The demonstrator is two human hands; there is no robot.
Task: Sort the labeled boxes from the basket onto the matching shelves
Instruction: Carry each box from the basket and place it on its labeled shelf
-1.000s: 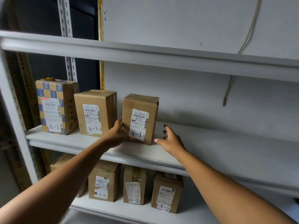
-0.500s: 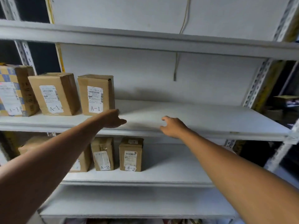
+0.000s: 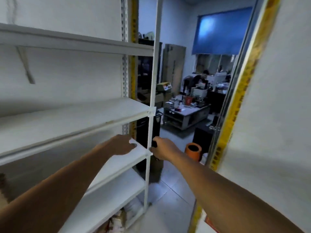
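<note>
The view has turned to the right end of the white shelf unit (image 3: pixel 104 113); no labeled box and no basket shows here. My left hand (image 3: pixel 123 145) hangs in front of the lower shelf's right corner, fingers loosely curled, holding nothing. My right hand (image 3: pixel 164 149) is just right of the unit's front post (image 3: pixel 152 115), fingers loosely curled, also holding nothing. Both forearms stretch forward from the bottom of the frame. The image is blurred by motion.
Right of the shelf opens a passage to a room with a low table (image 3: pixel 186 113), a seated person (image 3: pixel 200 79) and an orange pot (image 3: pixel 193 151) on the floor. A white wall panel with a yellow edge strip (image 3: pixel 239 101) stands at the right.
My view swung far to the right; the A-1 and A-2 boxes left the frame. Both hands came off the shelf and now hang near its right end, holding nothing.
</note>
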